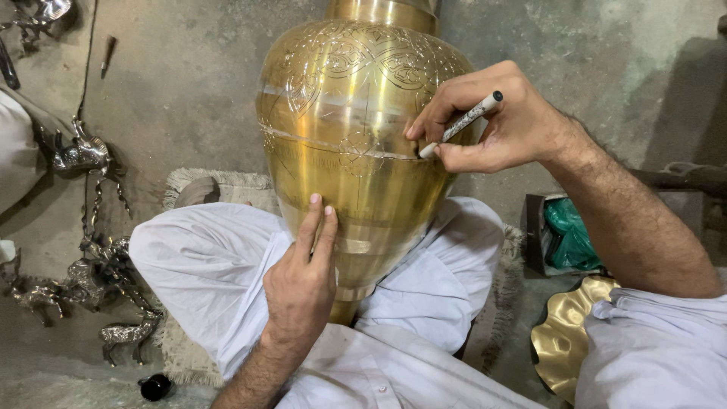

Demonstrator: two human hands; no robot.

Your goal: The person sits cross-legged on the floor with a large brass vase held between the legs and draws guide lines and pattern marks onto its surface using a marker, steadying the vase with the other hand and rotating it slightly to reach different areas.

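Head view: right hand (496, 125) fingers pinching pen (462, 123); left hand (299, 284) fingers together on brass vase (341, 129).

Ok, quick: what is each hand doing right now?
Left hand: open, fingers flat against the brass vase, holding nothing.
Right hand: closed on a marker pen, tip at the vase's engraved band.

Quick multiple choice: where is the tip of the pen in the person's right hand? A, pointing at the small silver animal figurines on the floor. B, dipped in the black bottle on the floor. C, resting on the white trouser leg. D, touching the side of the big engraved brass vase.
D: the right hand holds the slim patterned pen with its tip against the large engraved brass vase, while the left hand steadies the vase lower down.
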